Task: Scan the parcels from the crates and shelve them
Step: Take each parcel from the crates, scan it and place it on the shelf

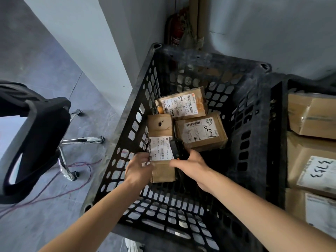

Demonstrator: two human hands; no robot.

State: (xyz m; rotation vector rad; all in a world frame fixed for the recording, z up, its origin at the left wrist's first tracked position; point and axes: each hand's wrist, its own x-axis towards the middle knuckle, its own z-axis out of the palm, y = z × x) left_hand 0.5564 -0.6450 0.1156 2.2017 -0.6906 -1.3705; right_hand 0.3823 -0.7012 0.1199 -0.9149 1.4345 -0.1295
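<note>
Inside a black perforated crate point(254, 113), my left hand point(139, 167) grips the left edge of a long brown cardboard parcel point(160, 128) with a white label. My right hand point(190, 164) holds a black handheld scanner point(177, 149) over that label's right side. Two more labelled cardboard parcels lie on the crate floor behind: one at the back point(181, 104) and one at the right point(201, 130) with handwritten numbers.
A second black crate point(278, 124) at the right holds several larger cardboard parcels point(312, 170). A black office chair point(36, 135) stands on the tiled floor at the left, with thin cables point(80, 171) beside it. A red fire extinguisher point(177, 28) stands in the wall corner.
</note>
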